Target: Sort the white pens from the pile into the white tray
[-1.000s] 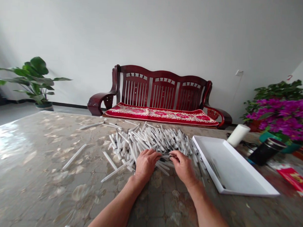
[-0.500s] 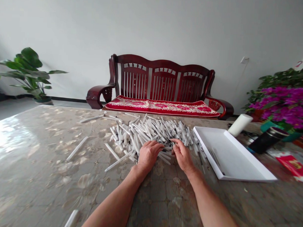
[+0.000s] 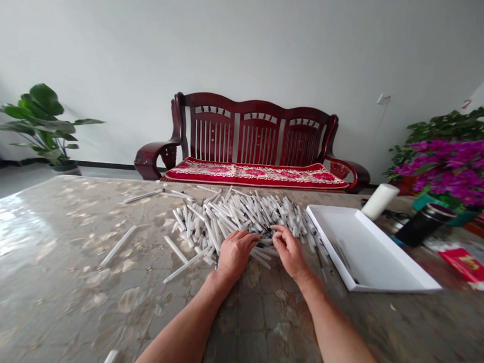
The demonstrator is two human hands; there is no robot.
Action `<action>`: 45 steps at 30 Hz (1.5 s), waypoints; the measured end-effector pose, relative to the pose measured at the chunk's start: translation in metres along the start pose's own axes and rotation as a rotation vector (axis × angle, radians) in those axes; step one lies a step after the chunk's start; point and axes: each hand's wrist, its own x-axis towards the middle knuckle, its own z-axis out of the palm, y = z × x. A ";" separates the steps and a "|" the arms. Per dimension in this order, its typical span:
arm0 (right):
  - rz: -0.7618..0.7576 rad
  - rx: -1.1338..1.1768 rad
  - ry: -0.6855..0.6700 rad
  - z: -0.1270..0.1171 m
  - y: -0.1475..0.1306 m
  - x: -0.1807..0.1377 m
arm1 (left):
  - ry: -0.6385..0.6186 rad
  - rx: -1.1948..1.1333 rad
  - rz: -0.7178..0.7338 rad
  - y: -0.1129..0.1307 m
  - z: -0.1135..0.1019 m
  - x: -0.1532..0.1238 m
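A heap of slim whitish pen-like tubes (image 3: 233, 207), some with dark ends, lies on the table in front of me. At the heap's near edge, my left hand (image 3: 236, 250) has its fingers bent and pressed together around one end of a slim pale tube (image 3: 266, 240). My right hand (image 3: 289, 250) pinches the other end of that tube between thumb and fingers. The tube lies level between both hands, just above others in the heap. Its ends are hidden by my fingers.
A shallow white tray (image 3: 375, 284) on the right holds a few thin dark-tipped sticks (image 3: 344, 259). Beyond it are a white roll (image 3: 380, 202), a black cup (image 3: 425, 225), a red packet (image 3: 467, 265) and purple flowers (image 3: 452, 167). Loose tubes (image 3: 118, 246) lie left.
The view has shifted slightly, so the table sits a little lower. Both hands stay at the heap's near edge, and the tube between them now shows more level and clearly.
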 end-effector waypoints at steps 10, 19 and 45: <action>0.049 -0.080 -0.033 -0.001 0.002 0.000 | 0.024 0.014 -0.006 -0.002 0.003 0.000; -0.010 -0.222 0.147 -0.003 0.000 0.002 | 0.282 -0.134 -0.158 0.009 -0.008 0.002; 0.073 -0.209 0.023 0.008 -0.008 0.000 | 0.276 -1.425 -0.945 0.023 0.011 0.013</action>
